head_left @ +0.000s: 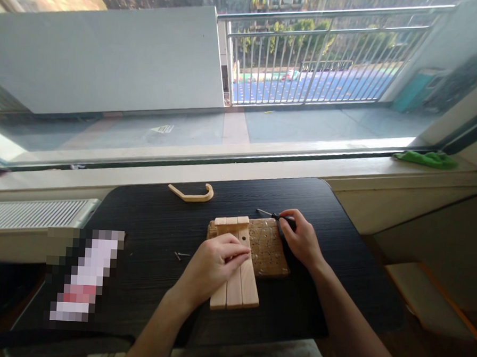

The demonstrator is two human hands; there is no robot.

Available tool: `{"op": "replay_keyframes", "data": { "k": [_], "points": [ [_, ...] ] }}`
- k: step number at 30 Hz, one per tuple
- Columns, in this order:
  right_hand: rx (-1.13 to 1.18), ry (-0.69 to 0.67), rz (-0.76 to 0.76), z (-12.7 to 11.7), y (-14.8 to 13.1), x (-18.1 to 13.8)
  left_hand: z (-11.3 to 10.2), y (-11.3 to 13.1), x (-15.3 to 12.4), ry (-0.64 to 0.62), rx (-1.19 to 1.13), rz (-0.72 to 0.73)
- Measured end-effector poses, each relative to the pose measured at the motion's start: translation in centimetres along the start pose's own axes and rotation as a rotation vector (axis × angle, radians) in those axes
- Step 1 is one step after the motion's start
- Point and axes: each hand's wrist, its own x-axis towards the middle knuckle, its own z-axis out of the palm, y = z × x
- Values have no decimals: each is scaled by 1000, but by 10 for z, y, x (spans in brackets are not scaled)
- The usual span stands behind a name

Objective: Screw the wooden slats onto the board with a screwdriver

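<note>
A small wooden assembly lies on the black table [148, 222]: several light slats [241, 285] side by side over a brown perforated board [269, 249]. My left hand [213, 265] rests on the slats with its fingers pinched together; what they pinch is too small to name. My right hand [301, 240] is at the board's far right corner, closed round the dark handle of a screwdriver [278, 217] whose thin metal shaft points left.
A curved wooden piece [193, 195] lies near the table's far edge. Two small screws [178, 256] lie left of the slats. A blurred-out item [85, 274] sits at the left. Beyond are a radiator [32, 213], a window sill and a green cloth [425, 158].
</note>
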Motion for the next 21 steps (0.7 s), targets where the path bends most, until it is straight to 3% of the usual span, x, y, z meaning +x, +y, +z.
{"op": "replay_keyframes", "data": {
  "k": [21],
  "points": [
    [-8, -21, 17, -1, 3, -2, -12, -12, 5, 14, -70, 19]
  ]
}}
